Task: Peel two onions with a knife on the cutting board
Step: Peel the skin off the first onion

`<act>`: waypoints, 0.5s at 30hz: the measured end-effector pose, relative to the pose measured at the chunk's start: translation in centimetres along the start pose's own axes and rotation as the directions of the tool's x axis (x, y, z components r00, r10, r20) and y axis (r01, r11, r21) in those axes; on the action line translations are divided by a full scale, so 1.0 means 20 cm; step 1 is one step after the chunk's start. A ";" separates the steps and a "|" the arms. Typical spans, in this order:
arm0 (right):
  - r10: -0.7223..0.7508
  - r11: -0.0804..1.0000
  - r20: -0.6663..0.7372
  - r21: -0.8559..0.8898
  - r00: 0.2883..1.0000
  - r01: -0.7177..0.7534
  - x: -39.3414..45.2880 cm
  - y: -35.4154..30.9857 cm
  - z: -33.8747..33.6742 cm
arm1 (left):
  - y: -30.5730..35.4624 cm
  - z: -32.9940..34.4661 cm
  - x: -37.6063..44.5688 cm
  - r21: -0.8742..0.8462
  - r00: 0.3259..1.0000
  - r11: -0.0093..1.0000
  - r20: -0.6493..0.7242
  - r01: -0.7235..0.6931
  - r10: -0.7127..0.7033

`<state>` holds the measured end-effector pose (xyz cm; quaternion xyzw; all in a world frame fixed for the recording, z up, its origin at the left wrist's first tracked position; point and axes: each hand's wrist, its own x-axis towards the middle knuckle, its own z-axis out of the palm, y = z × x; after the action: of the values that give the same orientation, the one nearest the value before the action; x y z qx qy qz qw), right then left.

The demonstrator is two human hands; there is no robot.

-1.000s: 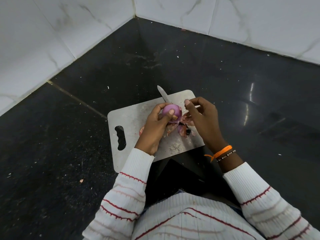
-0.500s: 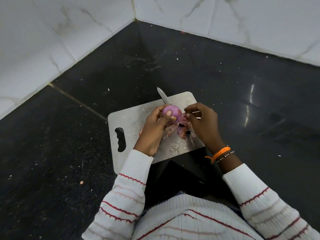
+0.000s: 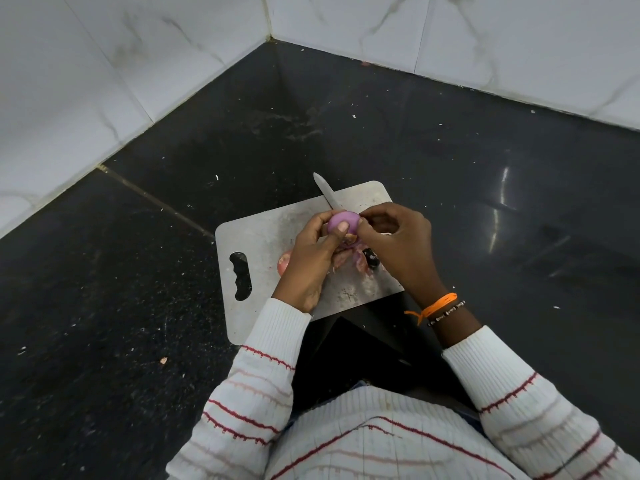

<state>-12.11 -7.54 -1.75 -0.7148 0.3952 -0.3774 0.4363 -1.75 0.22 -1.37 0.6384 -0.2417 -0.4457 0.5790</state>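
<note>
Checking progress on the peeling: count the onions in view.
2. One purple onion is held between both hands above the cutting board; another onion lies on the board, mostly hidden by the left hand.

Board's left half: the cutting board (image 3: 263, 237) lay bare around its handle slot (image 3: 241, 276).
Board's middle: left hand (image 3: 311, 258) and right hand (image 3: 398, 244) crowded over it, gripping the peeled onion (image 3: 341, 221).
Beneath the hands: loose onion skins (image 3: 349, 256) and a second onion (image 3: 284, 262) cluttered the surface.
Far edge: the knife (image 3: 327, 194) blade jutted past the board.
Counter: the black countertop (image 3: 138, 254) lay wide to left and right.
Back: tiled walls (image 3: 138, 64) closed the corner.
</note>
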 end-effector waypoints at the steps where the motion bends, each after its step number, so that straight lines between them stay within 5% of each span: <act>1: -0.002 1.000 0.002 -0.005 1.000 0.002 0.00 0.00 0.00 | 0.00 0.00 0.00 0.000 1.000 1.000 0.003 -0.001 0.001; 15: -0.006 1.000 -0.037 0.026 0.999 0.007 -0.03 -0.01 0.00 | 0.00 0.01 -0.03 -0.067 0.999 0.998 -0.042 0.022 -0.025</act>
<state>-12.38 -6.96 -1.76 -0.7033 0.3960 -0.3971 0.4369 -2.13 0.59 -1.18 0.6309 -0.2069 -0.4465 0.5999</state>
